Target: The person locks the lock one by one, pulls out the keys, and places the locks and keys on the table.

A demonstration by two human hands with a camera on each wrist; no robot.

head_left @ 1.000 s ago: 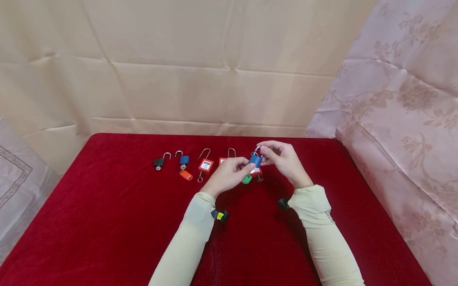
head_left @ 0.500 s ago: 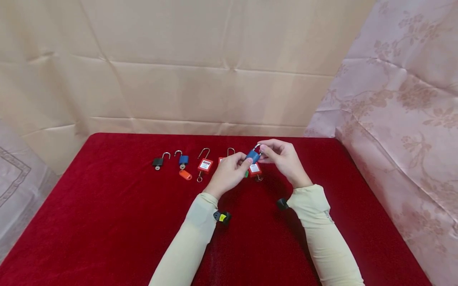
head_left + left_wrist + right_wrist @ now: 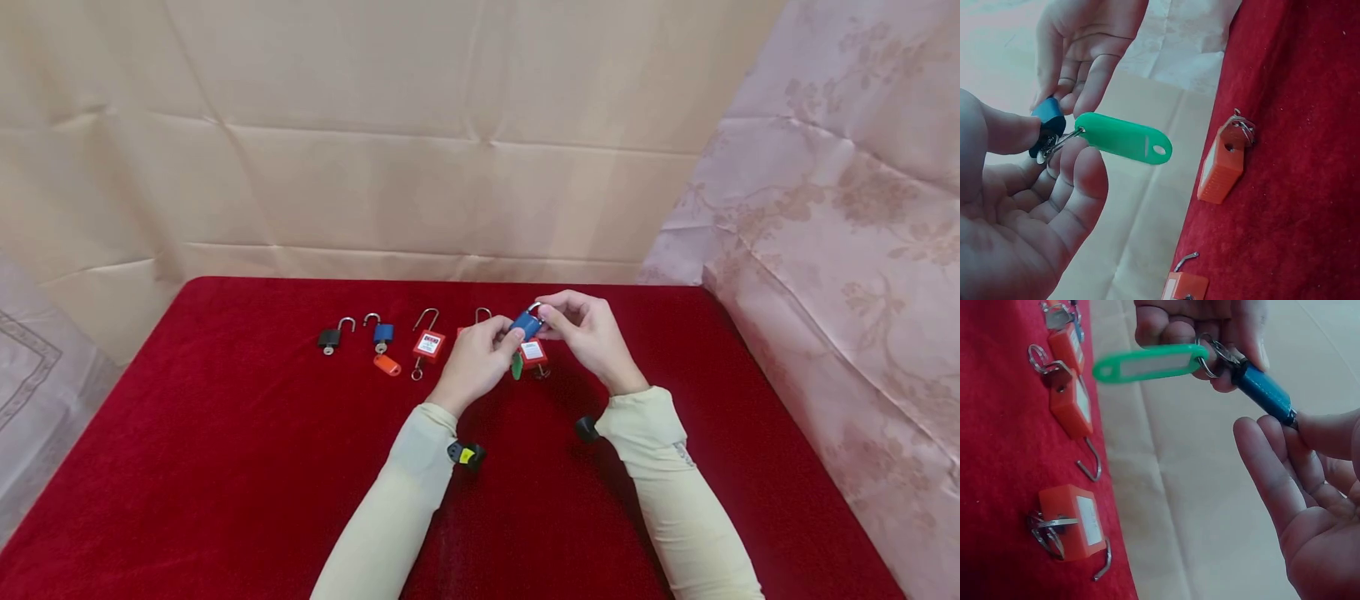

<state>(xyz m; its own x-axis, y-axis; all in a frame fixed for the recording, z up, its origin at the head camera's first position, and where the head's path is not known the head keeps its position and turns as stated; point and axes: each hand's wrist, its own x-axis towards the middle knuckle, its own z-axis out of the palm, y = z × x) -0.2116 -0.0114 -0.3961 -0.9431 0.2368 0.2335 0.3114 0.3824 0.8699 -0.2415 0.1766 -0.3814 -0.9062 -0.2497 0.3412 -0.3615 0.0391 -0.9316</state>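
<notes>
On my head feed, I locate the held blue padlock (image 3: 527,324) above the table (image 3: 262,467), in front of the far edge, tilted with its shackle pointing up and to the right. The left hand (image 3: 474,367) grips the lock body at the key end, thumb on one side and curled fingers on the other. The right hand (image 3: 592,333) pinches the shackle between thumb and finger; my right wrist feed shows one finger of that hand extended clear of the lock. I cannot tell whether the shackle is fully seated in the body. A metal ring (image 3: 1063,145) at the key end carries a green tag (image 3: 1125,139), which sticks out beside the left fingers (its edge is blurred on the right wrist feed). The remaining locks lie in a row on the red cloth. Reading from the left on the head feed: a black padlock (image 3: 329,338) with its shackle swung out; a second blue padlock (image 3: 383,333), shackle likewise out, with an orange tag (image 3: 387,365) at its key; a red padlock (image 3: 428,343) with a white label; a second red padlock (image 3: 483,316), mostly hidden by the left hand; and a third red padlock (image 3: 533,352), seen just below the held lock.
</notes>
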